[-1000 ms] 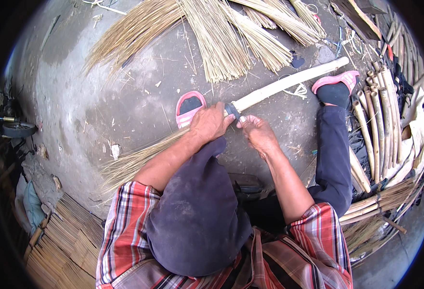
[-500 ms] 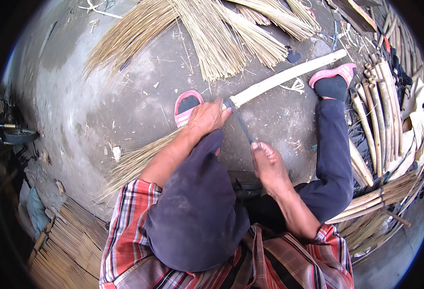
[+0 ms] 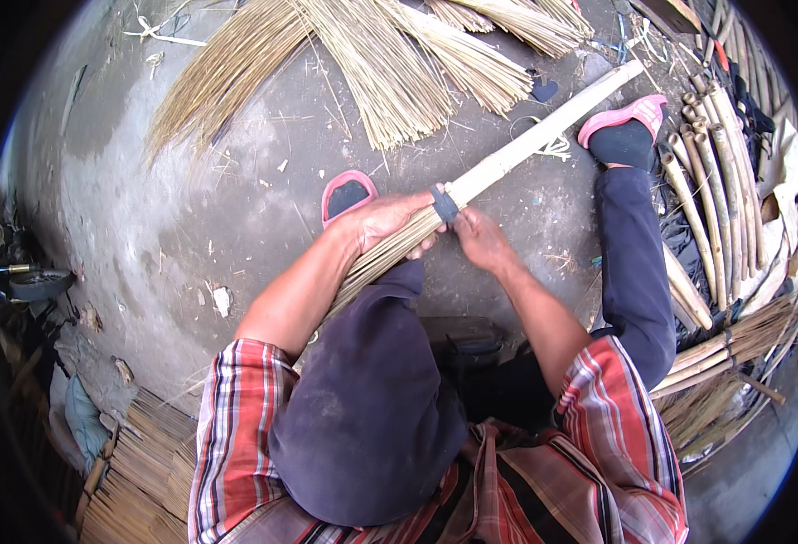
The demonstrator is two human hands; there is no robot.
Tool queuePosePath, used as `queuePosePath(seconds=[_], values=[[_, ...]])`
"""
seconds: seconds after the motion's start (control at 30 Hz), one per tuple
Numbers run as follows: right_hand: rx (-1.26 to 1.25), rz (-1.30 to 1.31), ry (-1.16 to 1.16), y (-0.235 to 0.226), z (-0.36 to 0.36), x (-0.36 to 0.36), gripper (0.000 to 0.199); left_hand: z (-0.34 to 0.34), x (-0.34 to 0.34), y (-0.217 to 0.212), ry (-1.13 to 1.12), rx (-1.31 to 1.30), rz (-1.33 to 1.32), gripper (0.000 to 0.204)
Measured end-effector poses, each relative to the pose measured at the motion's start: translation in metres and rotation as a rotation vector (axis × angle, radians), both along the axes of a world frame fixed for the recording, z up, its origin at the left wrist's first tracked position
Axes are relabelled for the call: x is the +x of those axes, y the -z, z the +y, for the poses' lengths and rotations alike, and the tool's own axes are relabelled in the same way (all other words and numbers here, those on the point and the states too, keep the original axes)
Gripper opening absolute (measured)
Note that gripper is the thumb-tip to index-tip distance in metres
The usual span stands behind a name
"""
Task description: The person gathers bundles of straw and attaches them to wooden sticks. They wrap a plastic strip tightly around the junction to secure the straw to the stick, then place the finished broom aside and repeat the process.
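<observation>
A thin bundle of straw-coloured stalks [image 3: 372,263] runs across my raised left knee and meets a pale wooden stick [image 3: 544,131] that points to the far right. A dark flat strip [image 3: 444,204] is wrapped around the joint between them. My left hand [image 3: 390,218] is closed around the stalks just below the wrap. Pressed up against the wrap from the right, my right hand [image 3: 480,238] has its fingers closed on the strip; its fingertips are partly hidden behind the stick.
Several fanned bundles of stalks [image 3: 385,91] lie on the concrete floor ahead. Cut sticks [image 3: 716,208] are piled at the right, beside a finished-looking bundle [image 3: 761,340]. More stalks [image 3: 145,471] lie at the near left. My feet wear pink sandals [image 3: 627,111].
The strip, stretched taut toward me before, is now wound close around the joint. My right hand has moved up to it. The stick and stalks have turned, with the stick's far end higher.
</observation>
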State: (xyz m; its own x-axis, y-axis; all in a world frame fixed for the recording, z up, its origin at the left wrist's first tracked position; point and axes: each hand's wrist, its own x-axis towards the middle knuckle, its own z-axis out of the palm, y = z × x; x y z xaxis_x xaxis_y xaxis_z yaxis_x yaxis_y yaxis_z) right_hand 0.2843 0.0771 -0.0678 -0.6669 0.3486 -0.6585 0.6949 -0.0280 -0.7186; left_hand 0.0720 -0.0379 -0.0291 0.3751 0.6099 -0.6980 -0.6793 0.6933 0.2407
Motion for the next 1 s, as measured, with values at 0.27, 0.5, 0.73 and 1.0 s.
queuePosePath(seconds=[0.27, 0.5, 0.73, 1.0], values=[[0.195, -0.119, -0.321, -0.016, 0.027, -0.038, 0.022, 0.003, 0.013, 0.004, 0.011, -0.022, 0.297, 0.044], [0.468, 0.080, -0.554, -0.083, 0.080, -0.074, 0.028, 0.001, 0.028, -0.005, 0.290, 0.109, 1.137, 0.048], [0.593, 0.013, -0.918, -0.068, 0.081, -0.117, 0.030, 0.001, 0.033, -0.008, 0.332, 0.095, 1.246, 0.048], [0.509, -0.071, -0.995, -0.075, 0.075, -0.129, 0.031, -0.003, 0.029, -0.001, 0.305, 0.144, 1.274, 0.054]])
